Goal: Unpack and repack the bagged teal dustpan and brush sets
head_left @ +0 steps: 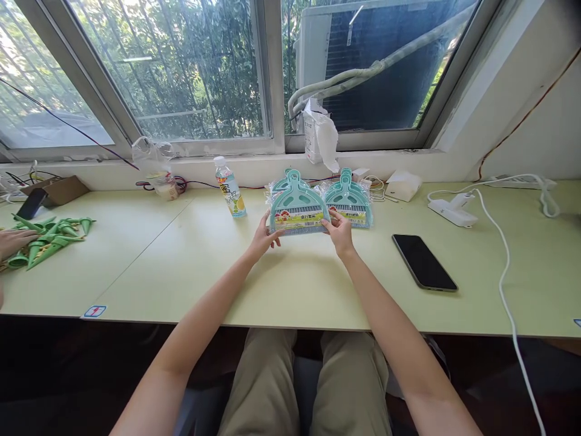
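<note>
My left hand (264, 237) and my right hand (339, 232) hold a mint-green mini dustpan and brush set (298, 200) upright by its two lower sides. Its grey bristles and a yellow-and-red label show along the lower part. Clear plastic wrap seems to cover it. Behind it, near the wall, stands a second wrapped dustpan and brush set (349, 194), partly hidden by my right hand. Another green handle peeks out behind the held set, mostly covered by it.
A drink bottle (230, 188) stands left of my hands. To the right lie a black phone (424, 262) and a white power strip (452, 210) with its cable. Far left, another person's hand (18, 242) touches green cone-shaped pieces (57, 236). A plastic bag (161, 175) sits by the wall.
</note>
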`<state>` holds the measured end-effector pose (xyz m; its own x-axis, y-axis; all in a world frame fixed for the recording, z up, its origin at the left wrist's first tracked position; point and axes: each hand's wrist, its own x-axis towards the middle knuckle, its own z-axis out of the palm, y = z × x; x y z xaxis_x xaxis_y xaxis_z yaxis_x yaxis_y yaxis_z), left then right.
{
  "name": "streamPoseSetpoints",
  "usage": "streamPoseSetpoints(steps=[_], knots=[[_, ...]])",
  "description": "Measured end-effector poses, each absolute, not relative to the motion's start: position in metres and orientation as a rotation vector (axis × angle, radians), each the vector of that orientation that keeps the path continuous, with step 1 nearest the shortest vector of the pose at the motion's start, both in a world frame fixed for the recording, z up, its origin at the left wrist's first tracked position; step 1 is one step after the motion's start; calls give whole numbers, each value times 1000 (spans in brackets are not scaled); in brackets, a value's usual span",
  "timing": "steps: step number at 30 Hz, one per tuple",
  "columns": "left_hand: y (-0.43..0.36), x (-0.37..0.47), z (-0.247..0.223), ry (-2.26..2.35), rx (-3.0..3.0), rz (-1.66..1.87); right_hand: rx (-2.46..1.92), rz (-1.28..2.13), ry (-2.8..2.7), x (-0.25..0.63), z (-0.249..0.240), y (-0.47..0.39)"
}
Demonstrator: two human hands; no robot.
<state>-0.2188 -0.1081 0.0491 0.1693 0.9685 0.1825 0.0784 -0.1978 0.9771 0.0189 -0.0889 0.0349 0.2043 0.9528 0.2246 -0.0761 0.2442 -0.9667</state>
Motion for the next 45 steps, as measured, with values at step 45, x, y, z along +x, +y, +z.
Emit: streamPoseSetpoints(steps=[45], knots=[[-45,-63,14,1850,1996,967,-1943,-127,-1515,153,-1,-76]])
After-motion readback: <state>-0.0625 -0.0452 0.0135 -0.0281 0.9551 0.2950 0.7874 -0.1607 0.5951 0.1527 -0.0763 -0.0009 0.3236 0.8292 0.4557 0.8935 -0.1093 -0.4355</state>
